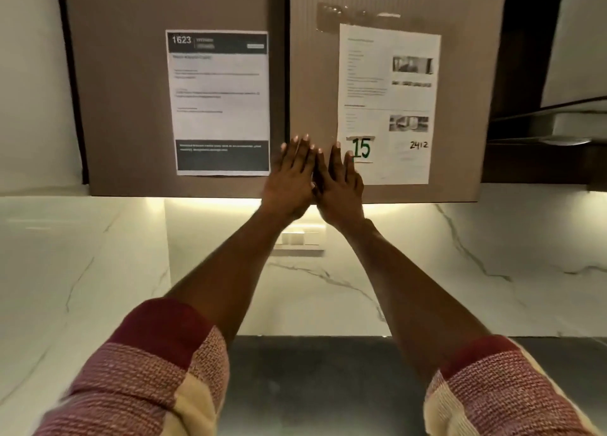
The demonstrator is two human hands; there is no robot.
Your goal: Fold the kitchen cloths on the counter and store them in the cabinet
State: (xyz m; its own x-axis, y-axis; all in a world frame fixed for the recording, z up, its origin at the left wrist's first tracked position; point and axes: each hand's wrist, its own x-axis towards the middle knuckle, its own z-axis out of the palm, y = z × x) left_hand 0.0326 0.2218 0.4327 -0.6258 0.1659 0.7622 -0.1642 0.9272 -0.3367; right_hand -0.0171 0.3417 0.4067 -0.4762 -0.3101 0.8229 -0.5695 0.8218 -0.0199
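The brown wall cabinet has two closed doors, the left door and the right door. My left hand and my right hand lie flat, side by side, against the lower inner corner of the right door, just right of the seam. Fingers are spread and point up; neither hand holds anything. No kitchen cloth is in view. The dark counter shows at the bottom between my forearms.
A printed sheet is taped to the left door and another sheet marked 15 hangs on the right door. A lit marble backsplash with a wall socket runs below. A range hood juts out at right.
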